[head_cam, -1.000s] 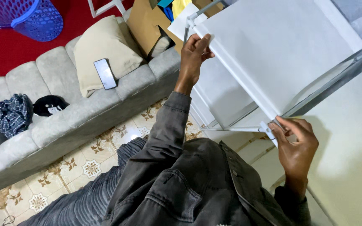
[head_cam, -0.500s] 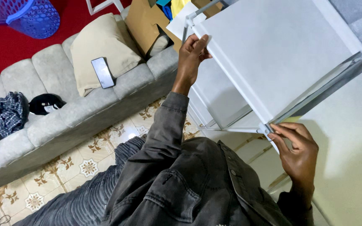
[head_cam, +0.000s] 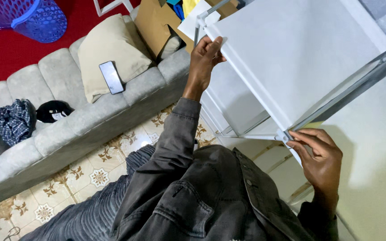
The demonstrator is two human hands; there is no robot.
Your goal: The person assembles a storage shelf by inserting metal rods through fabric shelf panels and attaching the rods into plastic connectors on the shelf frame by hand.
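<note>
A white fabric shelf panel on a grey metal tube frame fills the upper right. My left hand grips the panel's far corner beside an upright grey tube. My right hand pinches the panel's near corner at a grey plastic joint. Lower white shelves of the same rack show beneath. My grey denim jacket and dark trousers fill the bottom middle.
A grey sofa runs along the left with a beige cushion, a black phone, a checked cloth and a black cap. A cardboard box stands behind it. A blue laundry basket sits on red carpet. Patterned floor tiles lie below.
My right hand has shifted its fingers slightly on the near corner joint. The view has drifted a little; my left hand keeps its hold.
</note>
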